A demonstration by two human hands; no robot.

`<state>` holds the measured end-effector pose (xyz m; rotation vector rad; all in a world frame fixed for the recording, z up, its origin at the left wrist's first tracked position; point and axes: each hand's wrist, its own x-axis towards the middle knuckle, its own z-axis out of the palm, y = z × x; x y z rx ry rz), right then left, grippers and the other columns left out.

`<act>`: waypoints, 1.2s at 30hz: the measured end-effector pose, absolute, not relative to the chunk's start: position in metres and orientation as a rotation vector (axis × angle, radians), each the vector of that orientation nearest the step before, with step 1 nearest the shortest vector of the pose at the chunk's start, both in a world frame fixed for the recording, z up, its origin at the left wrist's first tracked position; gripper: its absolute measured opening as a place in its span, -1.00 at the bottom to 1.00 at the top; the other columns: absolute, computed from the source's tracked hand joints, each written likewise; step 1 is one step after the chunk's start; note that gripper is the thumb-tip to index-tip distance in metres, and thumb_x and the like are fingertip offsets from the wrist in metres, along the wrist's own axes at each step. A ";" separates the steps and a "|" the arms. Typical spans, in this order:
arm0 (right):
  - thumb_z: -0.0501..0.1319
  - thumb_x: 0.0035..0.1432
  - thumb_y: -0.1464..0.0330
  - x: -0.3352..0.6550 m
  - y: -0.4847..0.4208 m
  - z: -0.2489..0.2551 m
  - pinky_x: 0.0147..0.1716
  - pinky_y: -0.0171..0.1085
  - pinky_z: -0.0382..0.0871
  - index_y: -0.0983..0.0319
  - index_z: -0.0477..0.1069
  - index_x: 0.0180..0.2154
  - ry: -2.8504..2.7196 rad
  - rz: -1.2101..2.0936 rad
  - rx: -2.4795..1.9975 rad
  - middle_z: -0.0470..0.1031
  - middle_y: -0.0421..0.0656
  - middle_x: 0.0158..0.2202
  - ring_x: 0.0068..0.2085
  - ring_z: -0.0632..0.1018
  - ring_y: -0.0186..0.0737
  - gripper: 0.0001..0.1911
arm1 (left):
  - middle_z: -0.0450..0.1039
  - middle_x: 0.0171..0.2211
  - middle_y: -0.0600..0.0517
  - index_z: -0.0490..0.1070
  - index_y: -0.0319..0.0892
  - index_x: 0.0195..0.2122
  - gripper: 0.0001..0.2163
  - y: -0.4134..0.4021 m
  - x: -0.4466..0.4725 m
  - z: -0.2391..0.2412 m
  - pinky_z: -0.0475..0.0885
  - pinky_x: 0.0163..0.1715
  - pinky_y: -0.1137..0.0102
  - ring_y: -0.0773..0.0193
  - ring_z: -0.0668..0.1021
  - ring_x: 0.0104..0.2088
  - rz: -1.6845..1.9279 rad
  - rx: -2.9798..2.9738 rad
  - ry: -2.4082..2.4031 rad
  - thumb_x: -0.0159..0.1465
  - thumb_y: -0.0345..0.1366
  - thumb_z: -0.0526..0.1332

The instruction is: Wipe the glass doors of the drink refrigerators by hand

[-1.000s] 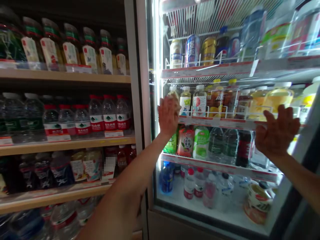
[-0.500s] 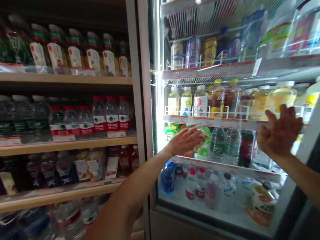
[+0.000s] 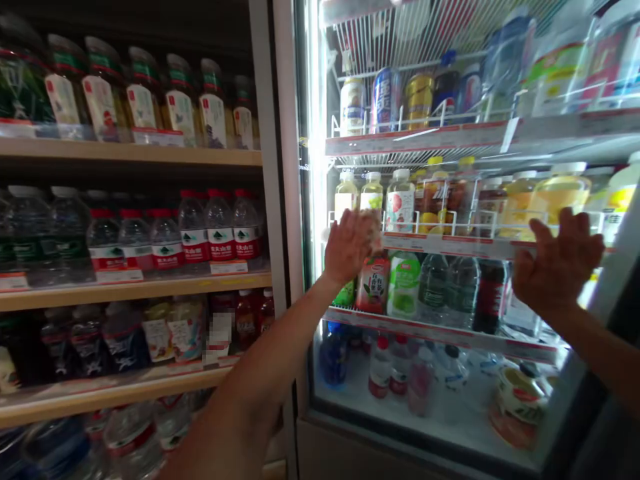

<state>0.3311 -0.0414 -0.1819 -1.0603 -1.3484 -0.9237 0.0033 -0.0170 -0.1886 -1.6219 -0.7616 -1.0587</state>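
My left hand (image 3: 347, 245) is raised before the lit drinks fridge, fingers stretched out and nothing in them. A pale reflection by its fingertips suggests glass there; whether it touches I cannot tell. Behind it stand white-capped bottles (image 3: 400, 200) on a wire shelf, with a red drink carton (image 3: 373, 285) and a green-labelled bottle (image 3: 404, 283) one shelf lower. Farther right, my right hand (image 3: 560, 263) is up with fingers apart, also holding nothing. Closest to it in view are large yellow drink bottles (image 3: 560, 190) and a dark cola bottle (image 3: 490, 293).
On the left, wooden shelves (image 3: 150, 288) carry rows of red-capped water bottles (image 3: 207, 227) and green-capped tea bottles (image 3: 143, 97). A grey upright frame (image 3: 283, 167) divides them from the fridge. Cans (image 3: 385, 100) stand on its upper rack, small bottles (image 3: 381, 367) at its bottom.
My left hand has moved up and left, from in front of the lower drinks row to the shelf edge above it, uncovering the red carton. My right hand has hardly moved.
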 end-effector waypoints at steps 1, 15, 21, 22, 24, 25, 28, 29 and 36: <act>-0.03 0.11 0.30 0.331 -0.041 -0.182 0.23 0.03 -0.23 0.23 0.14 0.18 -1.352 -0.925 -1.067 -0.03 -0.03 0.30 0.32 -0.06 -0.12 -0.43 | -0.01 0.27 -0.17 0.05 -0.28 0.20 -0.56 -0.016 0.006 -0.184 0.00 0.24 0.08 0.12 -0.21 0.30 -1.141 -1.565 -0.800 0.31 -0.29 -0.06; -0.07 0.19 0.26 0.336 -0.030 -0.182 0.17 0.10 -0.05 0.26 0.18 0.14 -1.321 -1.164 -1.002 0.03 0.04 0.28 0.29 0.04 0.02 -0.50 | 0.11 0.24 0.07 -0.08 0.00 0.25 -0.50 -0.009 0.019 -0.132 0.07 0.25 0.28 0.30 -0.04 0.29 -0.791 -1.867 -0.162 0.29 -0.26 0.02; -0.04 0.19 0.27 0.335 -0.033 -0.181 0.19 0.09 -0.07 0.25 0.15 0.16 -1.318 -1.156 -1.019 0.01 0.03 0.28 0.30 0.01 0.01 -0.49 | 0.02 0.26 -0.14 -0.04 -0.18 0.24 -0.54 -0.009 0.019 -0.115 0.03 0.24 0.09 0.12 -0.15 0.30 -1.139 -1.631 -0.530 0.31 -0.29 -0.04; -0.04 0.19 0.27 0.335 -0.033 -0.181 0.19 0.10 -0.08 0.23 0.12 0.18 -1.327 -1.145 -1.026 -0.01 0.01 0.29 0.30 0.00 0.00 -0.48 | 0.05 0.25 -0.12 -0.01 -0.17 0.23 -0.54 -0.011 0.022 -0.118 0.04 0.24 0.12 0.13 -0.13 0.30 -1.088 -1.657 -0.487 0.31 -0.27 -0.02; -0.05 0.19 0.27 0.336 -0.033 -0.181 0.19 0.09 -0.09 0.18 0.07 0.20 -1.342 -1.126 -1.041 -0.04 -0.03 0.30 0.31 -0.01 -0.01 -0.47 | 0.18 0.19 -0.02 0.09 -0.09 0.18 -0.57 -0.014 0.028 -0.126 0.08 0.23 0.24 0.21 -0.05 0.30 -0.782 -1.800 -0.256 0.29 -0.22 0.03; -0.05 0.19 0.27 0.336 -0.033 -0.181 0.19 0.09 -0.08 0.15 0.05 0.21 -1.343 -1.122 -1.046 -0.05 -0.05 0.31 0.31 -0.01 -0.02 -0.47 | 0.23 0.17 0.02 0.12 -0.06 0.16 -0.59 -0.015 0.029 -0.128 0.09 0.23 0.28 0.24 0.00 0.29 -0.636 -1.851 -0.152 0.28 -0.20 0.04; -0.07 0.20 0.26 0.336 -0.033 -0.182 0.19 0.08 -0.08 0.11 0.03 0.21 -1.335 -1.137 -1.045 -0.06 -0.08 0.31 0.31 -0.01 -0.05 -0.47 | 0.21 0.18 -0.02 0.08 -0.09 0.19 -0.58 -0.012 0.023 -0.119 0.04 0.25 0.24 0.23 0.01 0.29 -0.710 -1.823 -0.208 0.30 -0.25 0.02; -0.07 0.21 0.25 0.336 -0.033 -0.182 0.19 0.07 -0.08 0.12 0.04 0.20 -1.331 -1.140 -1.047 -0.06 -0.08 0.31 0.31 -0.01 -0.06 -0.48 | 0.16 0.21 -0.05 0.04 -0.12 0.21 -0.56 -0.010 0.019 -0.113 0.02 0.26 0.21 0.21 -0.02 0.29 -0.888 -1.750 -0.342 0.30 -0.28 0.00; -0.06 0.20 0.27 0.335 -0.033 -0.182 0.21 0.06 -0.10 0.19 0.12 0.17 -1.333 -1.144 -1.023 -0.02 -0.03 0.30 0.30 0.01 -0.05 -0.50 | 0.05 0.26 0.00 0.06 -0.05 0.20 -0.54 -0.012 0.026 -0.132 0.07 0.23 0.20 0.18 0.00 0.29 -0.525 -1.918 -0.180 0.27 -0.27 0.07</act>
